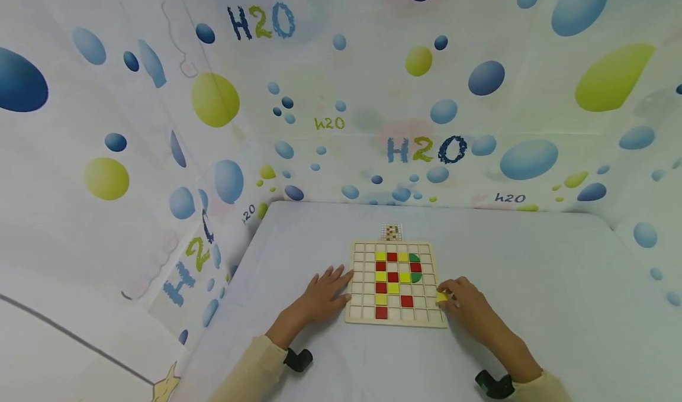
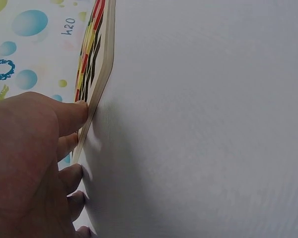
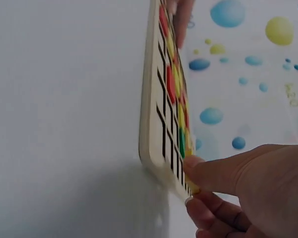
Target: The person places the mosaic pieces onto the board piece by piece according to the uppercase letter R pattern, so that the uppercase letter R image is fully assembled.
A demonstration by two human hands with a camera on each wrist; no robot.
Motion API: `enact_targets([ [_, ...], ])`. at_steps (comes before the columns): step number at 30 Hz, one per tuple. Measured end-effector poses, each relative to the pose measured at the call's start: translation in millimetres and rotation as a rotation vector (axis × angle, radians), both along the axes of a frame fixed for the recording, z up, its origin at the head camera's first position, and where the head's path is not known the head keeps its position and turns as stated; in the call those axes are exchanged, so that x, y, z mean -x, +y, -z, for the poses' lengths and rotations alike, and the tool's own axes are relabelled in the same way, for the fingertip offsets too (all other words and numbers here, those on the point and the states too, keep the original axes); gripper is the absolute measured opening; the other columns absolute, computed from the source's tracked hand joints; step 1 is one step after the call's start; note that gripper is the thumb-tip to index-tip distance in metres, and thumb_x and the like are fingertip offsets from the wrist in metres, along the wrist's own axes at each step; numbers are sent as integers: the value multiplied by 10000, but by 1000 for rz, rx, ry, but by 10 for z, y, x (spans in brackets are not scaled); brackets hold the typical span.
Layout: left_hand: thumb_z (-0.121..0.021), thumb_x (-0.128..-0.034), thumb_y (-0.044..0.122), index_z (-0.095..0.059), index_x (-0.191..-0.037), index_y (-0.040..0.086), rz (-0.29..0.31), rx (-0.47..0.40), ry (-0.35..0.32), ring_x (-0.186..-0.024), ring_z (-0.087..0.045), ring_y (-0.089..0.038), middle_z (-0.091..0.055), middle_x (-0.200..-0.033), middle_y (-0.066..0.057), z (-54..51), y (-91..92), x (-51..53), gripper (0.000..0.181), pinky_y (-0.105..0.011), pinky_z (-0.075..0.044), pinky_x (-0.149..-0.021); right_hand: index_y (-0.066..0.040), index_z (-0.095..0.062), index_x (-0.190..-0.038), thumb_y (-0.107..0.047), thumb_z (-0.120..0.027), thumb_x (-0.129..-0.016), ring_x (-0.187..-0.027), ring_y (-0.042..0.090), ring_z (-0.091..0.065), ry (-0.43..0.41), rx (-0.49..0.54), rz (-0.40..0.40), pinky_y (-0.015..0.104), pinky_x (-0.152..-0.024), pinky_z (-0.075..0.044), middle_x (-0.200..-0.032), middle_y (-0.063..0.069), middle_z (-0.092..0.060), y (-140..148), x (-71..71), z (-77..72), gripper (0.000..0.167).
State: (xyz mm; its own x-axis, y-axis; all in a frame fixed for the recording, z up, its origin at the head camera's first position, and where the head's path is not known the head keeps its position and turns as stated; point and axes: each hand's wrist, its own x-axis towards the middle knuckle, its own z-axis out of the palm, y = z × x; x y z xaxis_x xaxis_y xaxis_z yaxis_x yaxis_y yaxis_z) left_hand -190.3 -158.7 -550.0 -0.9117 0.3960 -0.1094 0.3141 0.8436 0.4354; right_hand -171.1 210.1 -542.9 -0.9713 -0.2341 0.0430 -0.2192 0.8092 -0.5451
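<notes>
A wooden grid board (image 1: 363, 313) lies on the white-covered table, with red, yellow and green tiles set in some of its squares. Together the tiles form a shape like a letter P with a leg. My right hand (image 1: 471, 310) is at the board's right edge and pinches a yellow tile (image 1: 441, 296) between thumb and fingers; the right wrist view shows this yellow tile (image 3: 192, 184) close to the board's rim. At the left edge, my left hand (image 1: 322, 295) lies with spread fingers, its thumb (image 2: 79, 116) touching the board's side.
Just beyond the board lies a small pattern card (image 1: 391, 231) with a printed grid. The table (image 1: 506, 260) is covered in white cloth. A sheet printed with bubbles (image 1: 341, 124) hangs behind and to the sides. Dark wrist cameras (image 1: 298, 360) sit on both wrists.
</notes>
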Motion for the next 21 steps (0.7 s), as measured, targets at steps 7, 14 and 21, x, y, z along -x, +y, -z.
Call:
enact_targets([
  [7,-523,-1102,424,-345,-1669,215,2,10,6,-1622,-187,-394,-261,-1744,-113,10,-16,12,630,-656,-151,-1275,-194,-656,-1018,-99,-808,-931,-963,125,-497,-22,25,-130,283,-822,-501,-1002,-81,-581,-265,-111,21,199],
  [14,-526,-1100,423,-346,-1669,215,-3,2,-1,-1624,-182,-395,-257,-1746,-111,11,-10,18,631,-661,-146,-1273,-238,-667,-923,-87,-801,-930,-991,112,-509,19,27,-159,317,-867,-512,-1028,-118,-605,-315,-177,33,203],
  [21,-528,-1103,405,-347,-1668,212,-4,10,1,-1622,-186,-398,-259,-1745,-116,-22,-6,7,625,-660,-147,-1273,-263,-683,-902,-64,-792,-935,-1007,113,-520,38,39,-156,303,-863,-522,-1031,-109,-597,-316,-192,22,229],
])
